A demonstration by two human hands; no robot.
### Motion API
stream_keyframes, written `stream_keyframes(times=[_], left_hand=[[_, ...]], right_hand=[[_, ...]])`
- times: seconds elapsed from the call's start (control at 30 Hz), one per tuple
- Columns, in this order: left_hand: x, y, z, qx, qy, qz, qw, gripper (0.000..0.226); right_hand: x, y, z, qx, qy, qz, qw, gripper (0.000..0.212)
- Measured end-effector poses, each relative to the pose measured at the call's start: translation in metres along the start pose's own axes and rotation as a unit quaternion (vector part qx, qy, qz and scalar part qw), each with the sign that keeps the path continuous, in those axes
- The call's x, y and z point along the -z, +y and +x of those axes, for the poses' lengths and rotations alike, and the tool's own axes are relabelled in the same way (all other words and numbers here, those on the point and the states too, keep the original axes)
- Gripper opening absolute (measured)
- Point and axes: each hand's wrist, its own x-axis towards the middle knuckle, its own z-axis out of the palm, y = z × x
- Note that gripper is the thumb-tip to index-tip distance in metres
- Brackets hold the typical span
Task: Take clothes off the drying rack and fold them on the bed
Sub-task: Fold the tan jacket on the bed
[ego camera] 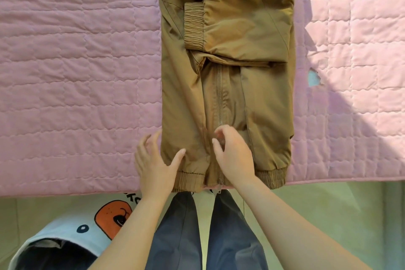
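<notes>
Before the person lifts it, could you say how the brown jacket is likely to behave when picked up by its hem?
The brown jacket would probably flop and sag, since it creases softly. The sleeve folded across it lies loose and may slide off. Its smooth, slightly shiny fabric looks slippery, and it looks light for its bulk.

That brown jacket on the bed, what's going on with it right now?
A person is folding a brown jacket laid out on a pink quilted bed cover. Its sleeves are already folded in across the body, one ribbed cuff showing. The left hand rests open at the jacket's left edge near the hem, and the right hand sits curled over the zipper. Neither clearly grips the fabric.
</notes>
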Motion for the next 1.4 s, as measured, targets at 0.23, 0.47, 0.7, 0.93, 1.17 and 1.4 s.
stream_keyframes(times=[0.23, 0.47, 0.7, 0.93, 1.17, 1.4], left_hand=[[-0.009, 0.045, 0.075, -0.294, -0.024, 0.122, 0.948, 0.053], [-0.054, 0.034, 0.088, -0.286, -0.132, 0.228, 0.921, 0.055], [-0.034, 0.005, 0.066, -0.374, -0.194, 0.215, 0.881, 0.053], [0.015, -0.021, 0.074, -0.387, -0.157, 0.245, 0.875, 0.109], [0.01, -0.019, 0.1, -0.436, -0.17, 0.322, 0.823, 0.124], [-0.001, -0.006, 0.102, -0.32, -0.283, 0.172, 0.887, 0.071]], right_hand=[[0.05, 0.022, 0.05, 0.041, 0.156, -0.132, 0.978, 0.051], [0.03, 0.091, 0.048, 0.031, -0.061, -0.269, 0.961, 0.063], [0.032, 0.098, 0.011, 0.156, -0.186, -0.26, 0.935, 0.062], [0.095, 0.134, 0.008, 0.117, 0.02, -0.233, 0.965, 0.067], [0.107, 0.164, 0.024, 0.212, -0.036, -0.366, 0.906, 0.091], [0.085, 0.143, 0.041, 0.166, -0.116, -0.274, 0.94, 0.087]])
